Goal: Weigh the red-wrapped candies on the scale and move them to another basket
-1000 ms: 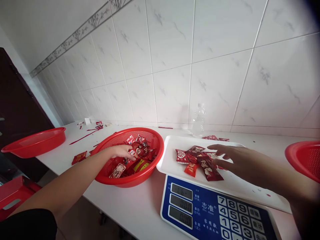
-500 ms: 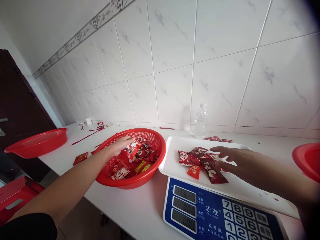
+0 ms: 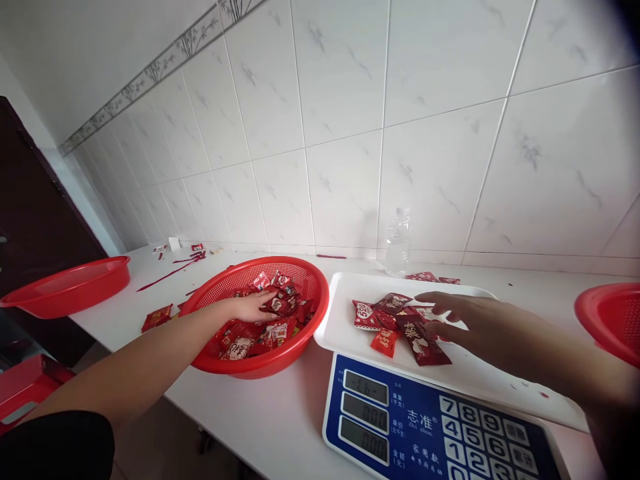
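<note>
My left hand (image 3: 251, 307) reaches into a red perforated plastic basket (image 3: 320, 303) on the table. Its fingers are closed around a dark red snack packet (image 3: 281, 306), with some fingertips hidden. Several other red wrapped packets lie around it in the basket. Over the white weighing tray (image 3: 340, 333) hovers my right hand (image 3: 463, 319), thumb and fingers apart. Beneath and beside its fingertips sit several packets, among them a long dark red packet (image 3: 423, 340), a small orange-red one (image 3: 384, 343) and one marked 520 (image 3: 365, 315). Whether the fingertips touch them I cannot tell.
The blue scale panel (image 3: 425, 427) with keys and displays faces me. A clear bottle (image 3: 399, 243) stands by the tiled wall. Red baskets sit at far left (image 3: 75, 287) and far right (image 3: 610, 323). Red ribbon scraps (image 3: 173, 272) and a loose packet (image 3: 157, 318) lie on the table.
My left hand has let go of a red-and-white packet, which now lies lower in the basket, and has closed on a darker one. My right hand stays over the tray.
</note>
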The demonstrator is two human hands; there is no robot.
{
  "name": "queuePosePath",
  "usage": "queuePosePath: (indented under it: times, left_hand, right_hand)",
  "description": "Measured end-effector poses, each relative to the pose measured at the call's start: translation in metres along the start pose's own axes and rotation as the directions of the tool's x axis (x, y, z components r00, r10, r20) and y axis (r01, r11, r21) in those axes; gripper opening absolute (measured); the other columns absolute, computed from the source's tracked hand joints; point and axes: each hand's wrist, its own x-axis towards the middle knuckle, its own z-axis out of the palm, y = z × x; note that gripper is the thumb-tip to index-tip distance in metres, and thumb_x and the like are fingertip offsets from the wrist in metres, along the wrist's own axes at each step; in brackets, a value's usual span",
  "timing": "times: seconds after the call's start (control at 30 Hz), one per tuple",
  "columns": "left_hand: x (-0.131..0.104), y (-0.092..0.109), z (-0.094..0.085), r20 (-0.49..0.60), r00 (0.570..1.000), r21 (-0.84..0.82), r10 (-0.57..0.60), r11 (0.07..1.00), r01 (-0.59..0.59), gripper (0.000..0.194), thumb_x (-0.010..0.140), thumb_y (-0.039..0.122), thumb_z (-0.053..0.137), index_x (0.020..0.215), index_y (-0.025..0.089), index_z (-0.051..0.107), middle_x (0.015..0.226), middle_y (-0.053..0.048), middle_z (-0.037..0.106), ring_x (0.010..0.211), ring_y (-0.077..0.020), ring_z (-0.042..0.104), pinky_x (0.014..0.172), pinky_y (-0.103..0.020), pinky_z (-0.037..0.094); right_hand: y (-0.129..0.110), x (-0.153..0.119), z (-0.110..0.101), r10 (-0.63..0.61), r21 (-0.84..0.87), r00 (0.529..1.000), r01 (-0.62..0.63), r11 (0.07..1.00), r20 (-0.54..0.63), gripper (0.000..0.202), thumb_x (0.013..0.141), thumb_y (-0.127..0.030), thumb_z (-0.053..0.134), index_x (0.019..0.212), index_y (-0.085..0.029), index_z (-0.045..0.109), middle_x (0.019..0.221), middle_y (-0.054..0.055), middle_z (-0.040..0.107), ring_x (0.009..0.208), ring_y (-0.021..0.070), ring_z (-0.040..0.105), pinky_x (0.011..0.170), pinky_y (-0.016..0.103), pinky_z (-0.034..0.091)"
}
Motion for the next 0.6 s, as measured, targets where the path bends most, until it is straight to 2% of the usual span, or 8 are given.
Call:
queuePosePath:
  times: [0.07, 0.13, 0.2, 0.27, 0.33, 0.4, 0.5, 0.6]
  left_hand:
    - [0.001, 0.0, 0.003, 0.026, 1.0, 0.044, -0.007, 0.999, 0.006, 0.088, 0.055, 0.055, 0.079, 0.134, 0.026, 0.054, 0.157, -0.009, 0.027, 0.136, -0.0406, 0.035, 0.108, -0.043, 0.029]
    - [0.001, 0.001, 0.003, 0.057, 0.998, 0.07, 0.005, 0.997, -0.009, 0.074, 0.059, 0.057, 0.077, 0.125, 0.026, 0.062, 0.149, -0.009, 0.043, 0.129, -0.0383, 0.044, 0.104, -0.041, 0.033]
    - [0.001, 0.001, 0.002, 0.078, 0.996, 0.08, 0.037, 0.996, -0.044, 0.056, 0.066, 0.06, 0.07, 0.109, 0.024, 0.07, 0.128, -0.008, 0.063, 0.116, -0.0339, 0.056, 0.096, -0.037, 0.04]
    - [0.002, 0.0, 0.0, 0.059, 0.996, 0.082, 0.071, 0.994, -0.076, 0.044, 0.073, 0.058, 0.064, 0.097, 0.022, 0.071, 0.106, -0.007, 0.072, 0.101, -0.03, 0.063, 0.086, -0.034, 0.045]
    - [0.005, -0.002, -0.003, 0.001, 0.996, 0.079, 0.091, 0.993, -0.091, 0.04, 0.075, 0.055, 0.062, 0.094, 0.02, 0.069, 0.1, -0.008, 0.072, 0.095, -0.0286, 0.064, 0.081, -0.033, 0.046]
    - [0.011, -0.007, -0.007, -0.06, 0.993, 0.069, 0.102, 0.993, -0.098, 0.038, 0.072, 0.049, 0.066, 0.098, 0.021, 0.067, 0.107, -0.008, 0.07, 0.1, -0.029, 0.062, 0.082, -0.032, 0.045]
    - [0.022, -0.014, -0.011, -0.117, 0.988, 0.045, 0.099, 0.994, -0.095, 0.046, 0.062, 0.041, 0.076, 0.104, 0.024, 0.067, 0.121, -0.009, 0.065, 0.113, -0.0326, 0.057, 0.089, -0.033, 0.043]
    - [0.033, -0.021, -0.009, -0.147, 0.986, -0.008, 0.085, 0.996, -0.087, 0.055, 0.056, 0.034, 0.081, 0.107, 0.027, 0.066, 0.12, -0.009, 0.066, 0.115, -0.0359, 0.056, 0.091, -0.037, 0.043]
  right_hand:
    - [0.002, 0.0, 0.001, -0.01, 0.005, 1.0, 0.01, 1.0, -0.015, 0.047, 0.089, -0.048, 0.04, 0.13, -0.031, 0.058, 0.126, 0.004, 0.066, 0.113, 0.0323, 0.062, 0.088, 0.05, 0.052]
    - [0.003, -0.001, 0.001, -0.016, 0.009, 0.999, 0.016, 1.0, -0.038, 0.046, 0.089, -0.047, 0.041, 0.128, -0.031, 0.059, 0.125, 0.004, 0.067, 0.11, 0.0326, 0.063, 0.086, 0.05, 0.053]
    - [0.003, -0.001, 0.001, -0.015, 0.013, 0.999, 0.016, 1.0, -0.046, 0.045, 0.088, -0.046, 0.042, 0.126, -0.031, 0.06, 0.123, 0.004, 0.068, 0.109, 0.0331, 0.064, 0.083, 0.05, 0.054]
    - [0.002, -0.001, 0.0, -0.011, 0.011, 0.999, 0.011, 1.0, -0.03, 0.046, 0.088, -0.047, 0.041, 0.128, -0.031, 0.059, 0.123, 0.004, 0.068, 0.109, 0.0329, 0.064, 0.083, 0.049, 0.054]
    - [-0.001, -0.001, -0.001, 0.005, 0.002, 1.0, -0.005, 1.0, -0.002, 0.047, 0.089, -0.048, 0.039, 0.13, -0.031, 0.057, 0.125, 0.004, 0.067, 0.111, 0.0322, 0.063, 0.085, 0.049, 0.053]
    - [-0.004, -0.001, -0.003, 0.022, -0.005, 0.999, -0.022, 1.0, 0.023, 0.049, 0.09, -0.048, 0.038, 0.131, -0.03, 0.056, 0.127, 0.005, 0.066, 0.113, 0.0321, 0.062, 0.088, 0.05, 0.052]
    - [-0.008, -0.001, -0.004, 0.019, 0.001, 0.999, -0.019, 1.0, 0.028, 0.047, 0.09, -0.047, 0.04, 0.129, -0.029, 0.058, 0.126, 0.005, 0.066, 0.115, 0.0333, 0.06, 0.089, 0.051, 0.051]
    - [-0.008, -0.001, -0.005, 0.022, 0.018, 1.0, -0.022, 1.0, -0.002, 0.045, 0.088, -0.046, 0.043, 0.126, -0.029, 0.061, 0.122, 0.006, 0.068, 0.112, 0.0344, 0.062, 0.086, 0.052, 0.052]
